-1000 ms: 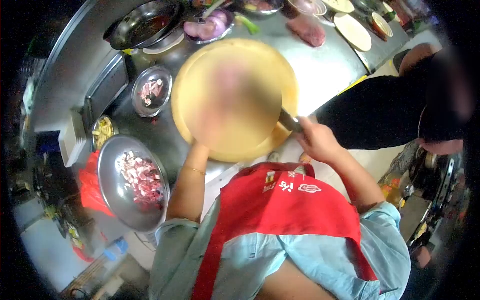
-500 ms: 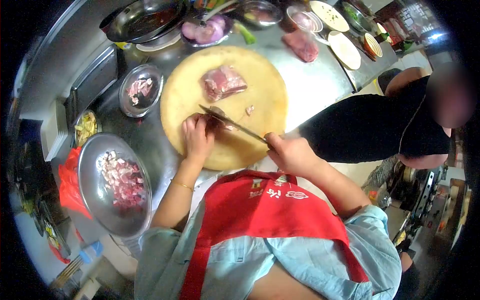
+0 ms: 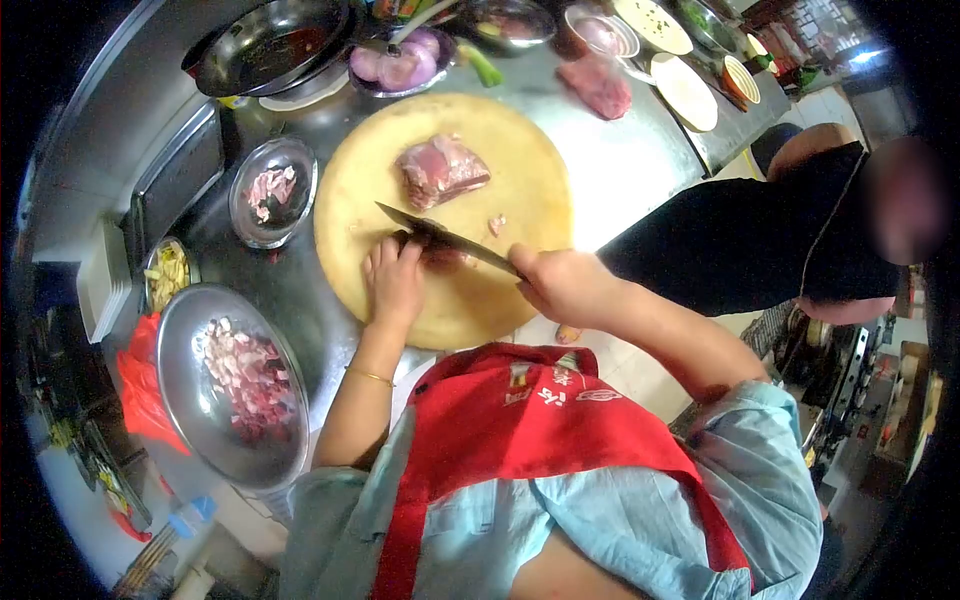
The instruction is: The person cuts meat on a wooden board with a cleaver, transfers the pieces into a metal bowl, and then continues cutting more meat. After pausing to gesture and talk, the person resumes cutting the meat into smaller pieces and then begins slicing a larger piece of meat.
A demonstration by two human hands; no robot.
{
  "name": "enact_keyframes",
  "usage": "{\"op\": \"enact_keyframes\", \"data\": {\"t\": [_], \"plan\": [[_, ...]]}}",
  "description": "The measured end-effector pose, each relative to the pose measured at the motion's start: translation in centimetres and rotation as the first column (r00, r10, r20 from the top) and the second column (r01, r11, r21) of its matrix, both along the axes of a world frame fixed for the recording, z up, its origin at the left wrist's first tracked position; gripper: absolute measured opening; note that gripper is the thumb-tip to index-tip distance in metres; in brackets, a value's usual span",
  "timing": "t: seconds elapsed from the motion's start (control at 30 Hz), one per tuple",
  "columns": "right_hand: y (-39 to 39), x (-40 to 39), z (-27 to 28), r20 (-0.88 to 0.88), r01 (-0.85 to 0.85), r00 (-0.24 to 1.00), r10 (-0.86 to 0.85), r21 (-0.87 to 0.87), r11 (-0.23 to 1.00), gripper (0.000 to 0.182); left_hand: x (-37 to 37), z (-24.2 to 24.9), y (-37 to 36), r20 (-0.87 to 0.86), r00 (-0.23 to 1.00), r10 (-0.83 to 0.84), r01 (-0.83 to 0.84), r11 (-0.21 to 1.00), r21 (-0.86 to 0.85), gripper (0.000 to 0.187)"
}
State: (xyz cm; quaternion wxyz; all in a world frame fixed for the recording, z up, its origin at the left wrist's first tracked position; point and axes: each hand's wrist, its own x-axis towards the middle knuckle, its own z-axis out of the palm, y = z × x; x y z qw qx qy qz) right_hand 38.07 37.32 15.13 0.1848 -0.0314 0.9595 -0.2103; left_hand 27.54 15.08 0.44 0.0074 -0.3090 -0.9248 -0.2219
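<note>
My right hand is closed round the handle of a kitchen knife, its blade pointing left across the round cutting board. Under the blade lies a piece of meat, mostly hidden by the knife and fingers. My left hand has its fingers curled down on the left end of that piece, close to the blade. Farther back on the board sits a larger chunk of raw meat. A small scrap of meat lies to the right of the blade.
At left are a steel bowl of diced meat and a smaller bowl with meat pieces. Behind the board stand a wok, a bowl of onions and another meat piece. A person in black stands at right.
The knife has shifted a little to the left with my right hand, its tip reaching farther past my left fingers. My left hand stays on the meat. The whole view has tilted slightly.
</note>
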Motion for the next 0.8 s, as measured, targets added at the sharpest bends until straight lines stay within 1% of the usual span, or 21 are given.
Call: {"op": "enact_keyframes", "data": {"t": [0.07,0.17,0.27,0.37,0.47,0.5,0.57,0.6,0.67,0.7,0.8], "plan": [[0.9,0.9,0.5,0.034,-0.006,0.999,0.006,-0.009,1.0,0.023,0.2,-0.2,-0.2,-0.039,0.999,0.0,0.001,1.0,0.025,0.024],[1.0,0.3,0.1,0.079,-0.01,0.997,0.012,-0.027,1.0,0.024,0.2,0.4,0.2,0.042,0.999,0.021,-0.021,1.0,-0.006,0.023],[-0.5,-2.3,-3.0,-0.068,-0.013,0.998,0.012,-0.021,1.0,0.026,0.2,0.6,0.2,0.002,1.0,-0.003,0.002,0.997,0.081,0.022],[0.0,-1.2,-2.4,-0.073,-0.06,0.996,0.057,-0.047,0.997,0.027,0.4,0.9,-0.1,0.018,1.0,-0.007,0.005,0.994,0.109,0.021],[1.4,0.5,0.2,0.195,0.027,0.98,-0.027,0.003,1.0,0.026,0.4,1.1,0.2,0.002,1.0,0.003,-0.003,0.987,0.159,0.025],[1.3,0.3,-0.7,0.131,0.011,0.991,-0.01,-0.007,1.0,0.026,0.4,1.1,0.2,0.02,1.0,0.013,-0.016,0.989,0.145,0.026],[0.7,-0.1,-4.1,-0.006,-0.005,1.0,0.005,-0.035,0.999,0.026,0.3,1.3,0.0,0.049,0.999,0.016,-0.022,0.994,0.108,0.028],[-0.3,-1.3,-5.5,-0.022,0.007,1.0,-0.008,-0.041,0.999,0.027,0.2,1.1,-0.1,0.021,1.0,0.011,-0.014,0.99,0.143,0.028],[-1.1,-4.1,-7.1,-0.071,-0.028,0.997,0.025,-0.043,0.999,0.028,0.2,0.7,0.0,-0.044,0.999,0.012,-0.003,0.977,0.215,0.029],[-1.2,-4.3,-7.3,-0.099,-0.038,0.995,0.034,-0.042,0.998,0.028,0.3,0.7,-0.1,-0.046,0.999,0.024,-0.014,0.981,0.194,0.029],[-0.6,-2.3,-6.1,-0.079,-0.036,0.996,0.034,-0.02,0.999,0.029,0.7,0.7,0.0,-0.04,0.998,0.055,-0.048,0.989,0.14,0.028]]}}
